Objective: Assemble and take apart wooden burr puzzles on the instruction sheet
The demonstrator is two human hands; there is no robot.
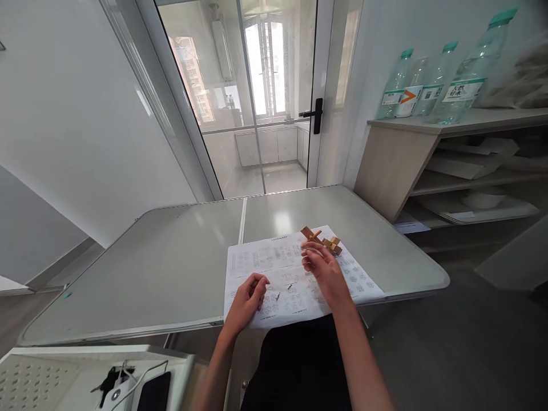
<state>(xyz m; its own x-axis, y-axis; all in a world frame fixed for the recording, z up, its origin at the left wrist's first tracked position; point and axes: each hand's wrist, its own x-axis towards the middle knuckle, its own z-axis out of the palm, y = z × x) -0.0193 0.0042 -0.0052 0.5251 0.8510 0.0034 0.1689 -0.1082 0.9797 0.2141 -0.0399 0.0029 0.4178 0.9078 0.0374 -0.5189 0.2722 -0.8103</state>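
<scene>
A white printed sheet of diagrams [278,268] lies on the grey folding table [171,262] in front of me. Two small wooden puzzle pieces rest at its far edge: a cross-shaped one [310,234] and a knobbly one [333,245] just right of it. My right hand [323,268] hovers over the sheet just short of these pieces, fingers spread and holding nothing. My left hand [250,297] rests on the sheet's near left part with its fingers curled in; I see nothing in it.
A wooden shelf unit [428,165] stands to the right with several water bottles [436,80] on top and flat items inside. A glass door [257,97] is behind the table. A white perforated tray [55,377] with a phone and cable sits at lower left.
</scene>
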